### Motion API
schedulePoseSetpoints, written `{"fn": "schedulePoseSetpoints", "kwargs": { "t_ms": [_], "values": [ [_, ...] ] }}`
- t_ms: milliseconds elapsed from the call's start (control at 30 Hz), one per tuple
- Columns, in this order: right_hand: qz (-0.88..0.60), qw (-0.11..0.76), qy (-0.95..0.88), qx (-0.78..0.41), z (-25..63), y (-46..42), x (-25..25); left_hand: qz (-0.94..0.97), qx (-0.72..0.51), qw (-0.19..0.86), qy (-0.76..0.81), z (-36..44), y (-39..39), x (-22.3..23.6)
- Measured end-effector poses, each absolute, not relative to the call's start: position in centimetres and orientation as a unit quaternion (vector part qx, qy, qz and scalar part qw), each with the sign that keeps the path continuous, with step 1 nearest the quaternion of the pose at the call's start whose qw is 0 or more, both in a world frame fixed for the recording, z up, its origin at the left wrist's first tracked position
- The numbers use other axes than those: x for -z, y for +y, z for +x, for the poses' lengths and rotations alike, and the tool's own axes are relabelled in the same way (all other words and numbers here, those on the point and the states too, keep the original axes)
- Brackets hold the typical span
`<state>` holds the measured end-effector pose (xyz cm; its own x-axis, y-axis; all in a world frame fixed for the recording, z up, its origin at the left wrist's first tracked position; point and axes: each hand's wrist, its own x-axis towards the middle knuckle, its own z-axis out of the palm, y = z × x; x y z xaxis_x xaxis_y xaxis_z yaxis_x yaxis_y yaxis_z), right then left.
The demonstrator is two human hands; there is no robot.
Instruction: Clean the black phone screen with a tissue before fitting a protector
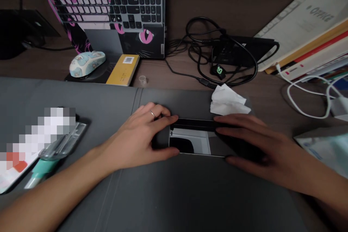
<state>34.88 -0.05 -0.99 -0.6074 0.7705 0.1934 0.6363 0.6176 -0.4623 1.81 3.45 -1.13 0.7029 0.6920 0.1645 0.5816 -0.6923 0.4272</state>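
A flat, glossy black smartphone (197, 141) lies crosswise on the dark grey desk mat (174, 195), its screen mirroring pale shapes. My left hand (140, 136) grips its left end, thumb on the near edge and index finger on the far edge; a ring shows on one finger. At the other end, my right hand (258, 143) spans the phone the same way, thumb near and fingers along the far edge. The phone's right end is hidden beneath that hand in shadow. Just beyond the right fingers rests a crumpled white tissue (228, 100).
Behind the mat stand a tilted laptop (125, 11), a patterned mouse (87, 63), a yellow box (123, 70) and tangled black cables (201, 72). Books (312, 50) and a white cable (290, 94) lie right. At left are a clear teal-banded object (45, 166) and a pixelated flat item (29, 141).
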Motion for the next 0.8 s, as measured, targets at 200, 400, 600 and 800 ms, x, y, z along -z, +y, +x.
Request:
{"fn": "schedulePoseSetpoints", "kwargs": {
  "t_ms": [200,400,600,800],
  "values": [
    [-0.401,0.184,-0.881,-0.174,34.71,-0.09,0.93,0.906,-0.158,0.172,0.352,1.84,3.43,1.14],
    [-0.398,0.184,-0.883,-0.17,34.7,-0.2,0.79,0.907,-0.154,0.174,0.35,1.84,3.45,1.08],
    [-0.396,0.173,-0.885,-0.173,34.83,-0.27,0.73,0.907,-0.155,0.171,0.353,1.85,3.39,1.06],
    [-0.385,0.222,-0.88,-0.166,34.93,-0.8,0.41,0.91,-0.151,0.164,0.349,1.75,3.37,1.15]
  ]
}}
